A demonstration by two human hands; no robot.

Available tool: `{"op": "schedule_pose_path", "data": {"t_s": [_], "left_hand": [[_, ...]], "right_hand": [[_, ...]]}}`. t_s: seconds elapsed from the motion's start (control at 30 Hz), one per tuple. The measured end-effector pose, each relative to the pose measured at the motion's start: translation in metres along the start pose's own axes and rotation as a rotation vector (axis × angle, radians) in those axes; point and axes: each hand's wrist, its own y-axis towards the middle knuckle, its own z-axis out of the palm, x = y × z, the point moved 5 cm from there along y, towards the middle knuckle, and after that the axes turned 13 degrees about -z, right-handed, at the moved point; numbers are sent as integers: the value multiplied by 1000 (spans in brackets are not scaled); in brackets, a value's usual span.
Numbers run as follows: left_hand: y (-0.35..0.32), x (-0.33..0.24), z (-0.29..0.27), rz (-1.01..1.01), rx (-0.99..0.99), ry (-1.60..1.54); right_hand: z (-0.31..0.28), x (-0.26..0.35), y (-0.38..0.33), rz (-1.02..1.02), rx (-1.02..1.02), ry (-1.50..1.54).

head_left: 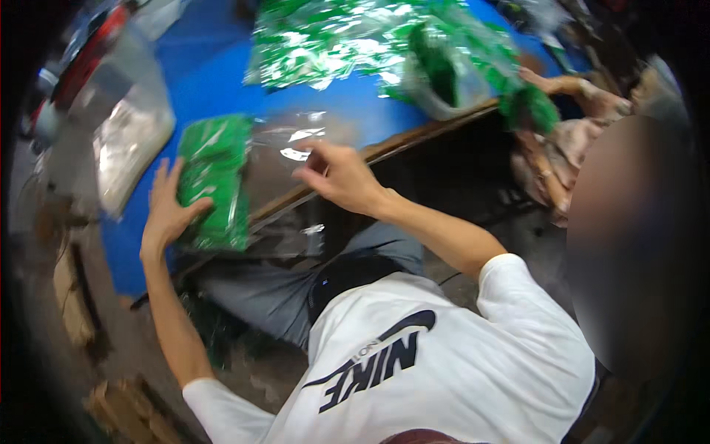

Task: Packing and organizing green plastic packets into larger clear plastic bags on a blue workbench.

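A flat green packet in clear plastic [214, 177] lies near the front edge of the blue table, its clear bag end [285, 144] stretching out to the right. My left hand [170, 207] rests flat at the packet's left side, fingers spread and thumb lying over the green part. Just right of the clear end, my right hand [340, 177] is raised with its fingers bent. A gap shows between its thumb and forefinger, and I see nothing held there. Some of its other fingers are hidden, and the hand is slightly blurred.
Shiny green plastic packets [333, 44] cover the far part of the table [200, 74]. A clear bag with pale contents [129, 148] stands at the left. On the right, another person's hand [547, 81] is near a green bundle [529, 107] and an open clear bag [444, 81].
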Motion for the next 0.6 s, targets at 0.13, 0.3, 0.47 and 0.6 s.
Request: {"op": "schedule_pose_path", "data": {"t_s": [0.13, 0.3, 0.47, 0.6], "left_hand": [[-1, -78, 36, 158, -270, 22], [-1, -102, 63, 204, -307, 95], [-2, -56, 56, 209, -218, 67], [-4, 1, 41, 105, -172, 92]], "right_hand": [[-130, 27, -17, -349, -636, -848], [-201, -14, 6, -21, -645, -1290], [-249, -58, 5, 371, -578, -646], [-225, -44, 15, 237, -609, -957]]}}
